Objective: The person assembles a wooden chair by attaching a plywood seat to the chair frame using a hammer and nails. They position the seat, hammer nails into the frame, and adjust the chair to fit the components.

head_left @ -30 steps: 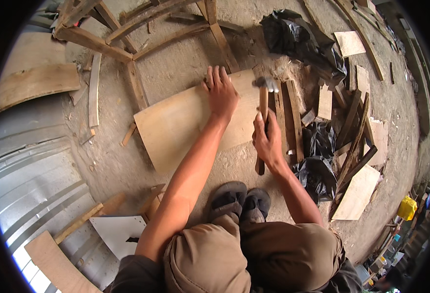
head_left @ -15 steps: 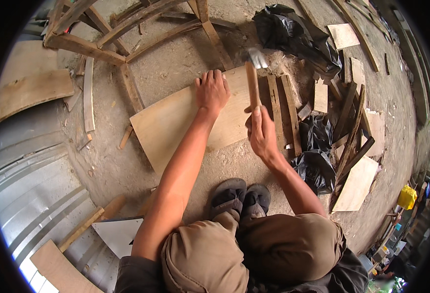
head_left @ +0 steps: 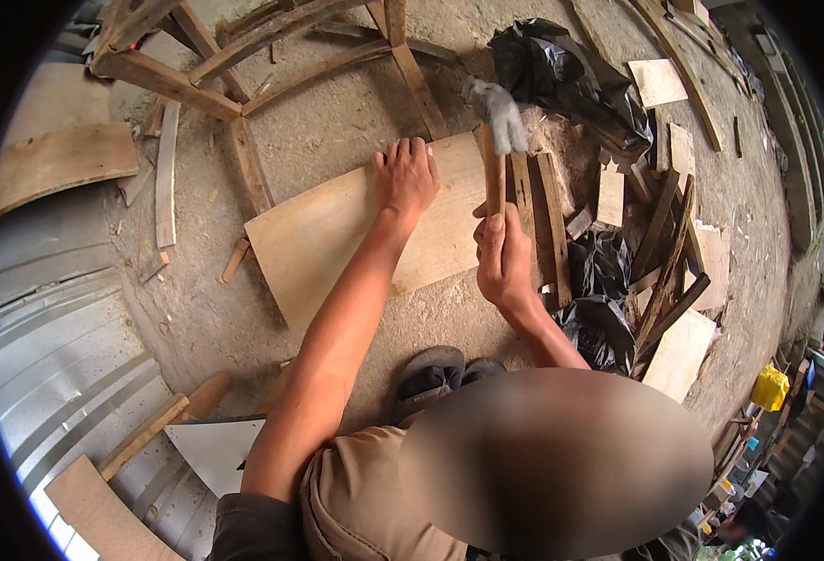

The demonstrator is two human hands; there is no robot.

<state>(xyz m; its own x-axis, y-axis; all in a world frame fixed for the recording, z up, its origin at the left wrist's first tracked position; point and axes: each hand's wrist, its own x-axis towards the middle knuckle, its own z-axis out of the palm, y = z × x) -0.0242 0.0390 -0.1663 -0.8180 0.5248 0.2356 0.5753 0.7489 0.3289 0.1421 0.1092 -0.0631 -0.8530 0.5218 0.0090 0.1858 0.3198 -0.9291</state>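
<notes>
A pale plywood board (head_left: 323, 248) lies slanted on the dirt floor, its far edge against the legs of a wooden frame (head_left: 243, 150). My left hand (head_left: 405, 182) is closed over the board's far edge, knuckles up, with the fingertips hidden. In my right hand (head_left: 505, 257) is a claw hammer (head_left: 495, 178), gripped by its wooden handle with the thumb along it. The hammer's grey head points away from me, raised above the board's right end and a little blurred by motion.
Black plastic bags (head_left: 571, 89) and wood strips (head_left: 554, 224) lie right of the board. Scrap wood (head_left: 659, 234) is piled farther right. Corrugated metal sheets (head_left: 66, 365) stand at lower left, near a curved plywood piece (head_left: 66, 164). A blurred patch covers part of my lap.
The hammer's head has swung slightly right and closer to me. My left hand stays on the board. The whole view has shifted a little as my head moved.
</notes>
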